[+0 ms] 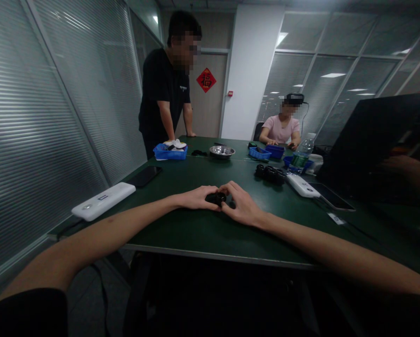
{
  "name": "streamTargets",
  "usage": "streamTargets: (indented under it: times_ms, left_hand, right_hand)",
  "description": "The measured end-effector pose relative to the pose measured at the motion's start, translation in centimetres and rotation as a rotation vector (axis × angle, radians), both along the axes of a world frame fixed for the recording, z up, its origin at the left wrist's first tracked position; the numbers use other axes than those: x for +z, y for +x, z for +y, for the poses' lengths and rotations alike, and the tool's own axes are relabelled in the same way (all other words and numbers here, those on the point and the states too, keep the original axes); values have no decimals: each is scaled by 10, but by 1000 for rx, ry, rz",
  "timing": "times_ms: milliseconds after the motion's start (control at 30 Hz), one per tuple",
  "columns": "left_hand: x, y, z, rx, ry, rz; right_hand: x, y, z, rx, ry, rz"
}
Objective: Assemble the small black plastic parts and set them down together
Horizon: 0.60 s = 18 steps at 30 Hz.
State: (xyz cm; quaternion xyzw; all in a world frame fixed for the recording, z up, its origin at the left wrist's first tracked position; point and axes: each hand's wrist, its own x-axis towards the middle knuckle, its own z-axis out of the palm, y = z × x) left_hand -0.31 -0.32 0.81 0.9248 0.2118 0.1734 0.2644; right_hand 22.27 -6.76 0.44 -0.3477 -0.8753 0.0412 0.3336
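Both my hands meet on the green table (195,229) around a small black part (217,198). My left hand (197,198) rests on the table with its fingers curled onto the left side of the part. My right hand (240,204) grips the part's right side, fingers bent over it. The part is too small and dark to name more closely. A cluster of similar black parts (270,174) lies further back to the right, apart from both hands.
A white power bank (103,201) and a phone (144,176) lie at the left; another white device (303,186), a phone (332,197) and a water bottle (301,157) at the right. Blue bins (170,152) and a metal bowl (222,151) sit far back. One person stands, another sits opposite.
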Motion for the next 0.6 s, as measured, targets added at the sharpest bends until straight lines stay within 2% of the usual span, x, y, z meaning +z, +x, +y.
streamTargets:
  times_ms: [133,333,600]
  left_hand:
    - [4,0,-3,41,-116,-32]
    - [7,3,-8,3,-265,-125]
    - [10,3,-9,-36,-312,-139]
  right_hand:
    - [0,1,0,-15,0,25]
    - [2,0,-2,4,22,31]
    - [6,2,-5,86,36,-16]
